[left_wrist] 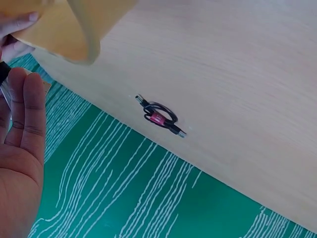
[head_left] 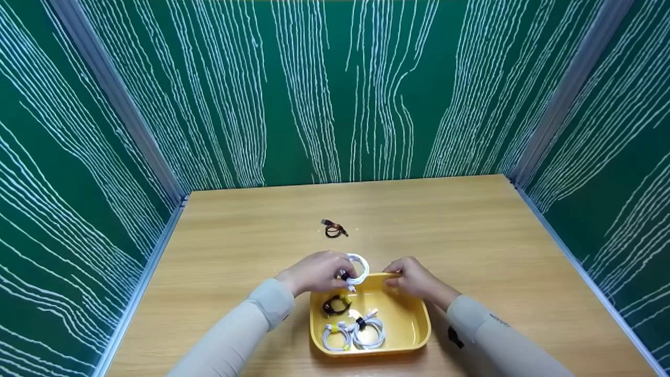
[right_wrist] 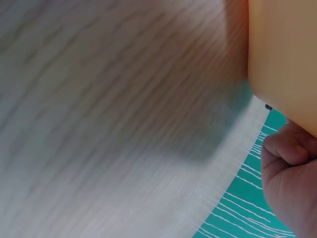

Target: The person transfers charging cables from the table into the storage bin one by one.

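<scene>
In the head view my left hand (head_left: 320, 271) holds a coiled white cable (head_left: 360, 268) with a black tie, above the back left rim of a yellow tray (head_left: 408, 348). My right hand (head_left: 416, 280) grips the tray's back rim, thumb and fingers on either side of it. Inside the tray lie a black coiled cable (head_left: 336, 305) with a yellow tie, a white coil (head_left: 336, 337) with yellow ties, and another white coil (head_left: 378, 337) with a black tie. The left wrist view shows my left hand (left_wrist: 25, 134) with fingers curled at the left edge.
A small black coiled cable (head_left: 333, 229) with a red tie lies on the wooden table (head_left: 235, 235) behind the tray. Green panels (head_left: 335, 94) with white wavy lines stand at the back and both sides, joined by grey posts.
</scene>
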The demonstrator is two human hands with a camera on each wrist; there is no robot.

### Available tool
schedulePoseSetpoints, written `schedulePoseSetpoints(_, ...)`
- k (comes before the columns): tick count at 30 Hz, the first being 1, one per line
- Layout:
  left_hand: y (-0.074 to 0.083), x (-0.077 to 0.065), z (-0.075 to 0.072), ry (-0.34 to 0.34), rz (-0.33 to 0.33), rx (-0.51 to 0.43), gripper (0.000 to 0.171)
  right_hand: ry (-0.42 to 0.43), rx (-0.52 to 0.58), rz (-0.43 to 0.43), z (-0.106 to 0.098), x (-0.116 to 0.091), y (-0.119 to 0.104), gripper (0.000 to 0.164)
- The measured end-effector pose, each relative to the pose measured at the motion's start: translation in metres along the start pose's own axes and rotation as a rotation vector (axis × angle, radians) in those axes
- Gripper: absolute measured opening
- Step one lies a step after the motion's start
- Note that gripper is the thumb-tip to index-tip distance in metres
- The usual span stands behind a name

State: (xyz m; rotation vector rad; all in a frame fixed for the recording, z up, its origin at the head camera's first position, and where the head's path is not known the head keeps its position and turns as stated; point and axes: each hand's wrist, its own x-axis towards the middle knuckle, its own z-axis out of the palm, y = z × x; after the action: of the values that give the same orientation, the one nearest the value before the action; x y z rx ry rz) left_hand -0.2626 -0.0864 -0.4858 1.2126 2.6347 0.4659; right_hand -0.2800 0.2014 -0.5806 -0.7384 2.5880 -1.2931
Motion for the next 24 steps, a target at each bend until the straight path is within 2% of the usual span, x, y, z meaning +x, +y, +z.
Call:
schedulePoseSetpoints(9, 0.009, 0.003, 0.002, -0.027, 0.022, 0.031, 0.021, -0.002, -0.023, 0.006, -0.001, -0.001, -0.001, 0.01)
schedulePoseSetpoints(18, 0.014, 0.007, 0.005, -0.055, 0.066, 0.099, 0.021, 0.014, -0.023, -0.015, 0.0, 0.001, 0.0, 0.01)
schedulePoseSetpoints(24, 0.016, 0.008, 0.009, -0.052, 0.093, 0.11, 0.021, 0.007, -0.012, -0.018, 0.0, 0.0, 0.001, 0.01)
